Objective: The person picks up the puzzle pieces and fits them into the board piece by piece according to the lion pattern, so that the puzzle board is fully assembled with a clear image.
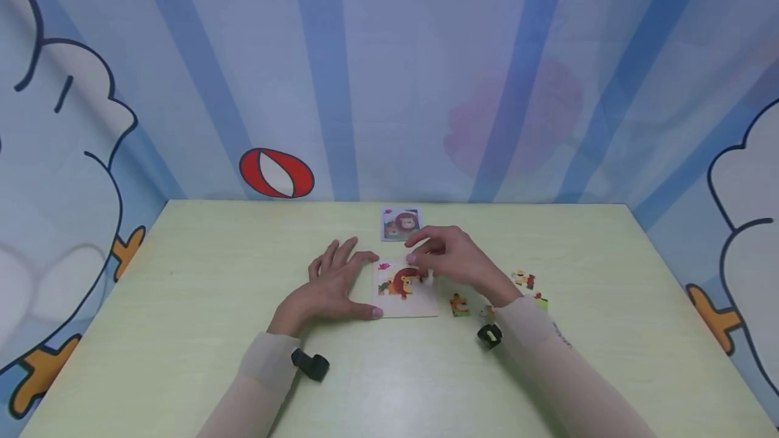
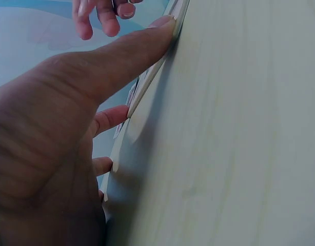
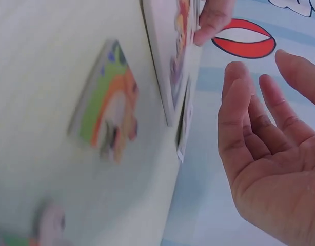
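Note:
A square white puzzle board (image 1: 395,307) lies on the table, partly filled with brown and orange animal pieces (image 1: 404,282). My left hand (image 1: 331,286) spreads along its left side; the thumb touches the lower left corner and the index finger the upper left one, also seen in the left wrist view. My right hand (image 1: 447,255) hovers over the board's upper right part, covering some of it. Its fingers are loosely bent and apart, and the right wrist view shows nothing between them. Right of the board lies a loose puzzle piece (image 3: 111,102) with green and orange print.
A picture card (image 1: 400,224) with a lion lies behind the board. More loose pieces (image 1: 523,280) are scattered to the right, some partly hidden by my right forearm. A printed blue curtain (image 1: 402,86) stands behind the table (image 1: 231,276).

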### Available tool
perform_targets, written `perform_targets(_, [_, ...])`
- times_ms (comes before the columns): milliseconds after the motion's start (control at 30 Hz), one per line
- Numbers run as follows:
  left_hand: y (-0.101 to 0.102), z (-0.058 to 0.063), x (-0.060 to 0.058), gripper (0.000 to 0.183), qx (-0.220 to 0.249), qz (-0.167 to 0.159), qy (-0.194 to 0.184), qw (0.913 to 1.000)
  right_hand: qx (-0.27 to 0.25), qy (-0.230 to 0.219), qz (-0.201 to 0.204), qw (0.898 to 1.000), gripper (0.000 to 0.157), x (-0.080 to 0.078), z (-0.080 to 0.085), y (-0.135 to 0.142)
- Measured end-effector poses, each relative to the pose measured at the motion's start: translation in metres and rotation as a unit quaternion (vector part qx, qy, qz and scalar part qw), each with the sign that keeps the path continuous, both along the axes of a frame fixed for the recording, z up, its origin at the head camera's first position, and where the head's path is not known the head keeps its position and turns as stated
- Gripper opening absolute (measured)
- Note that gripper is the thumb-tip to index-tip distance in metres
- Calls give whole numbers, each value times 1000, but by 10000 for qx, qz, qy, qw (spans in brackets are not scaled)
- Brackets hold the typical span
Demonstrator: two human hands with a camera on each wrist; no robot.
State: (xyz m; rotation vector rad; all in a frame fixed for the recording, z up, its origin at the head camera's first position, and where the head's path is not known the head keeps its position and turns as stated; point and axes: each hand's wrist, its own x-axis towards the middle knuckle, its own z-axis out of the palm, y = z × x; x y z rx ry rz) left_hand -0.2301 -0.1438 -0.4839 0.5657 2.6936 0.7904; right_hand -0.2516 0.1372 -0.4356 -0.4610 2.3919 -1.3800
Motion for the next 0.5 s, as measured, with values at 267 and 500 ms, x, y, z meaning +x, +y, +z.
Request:
perform_targets(267, [-1,-2,-1,100,-6,-2,-6,10000,-227,12,-199,9995,43,4,8,23])
perform_targets(500, [-2,-6,-2,99,62,-33,55,10000,-138,45,-414,9990,43,6,14,46])
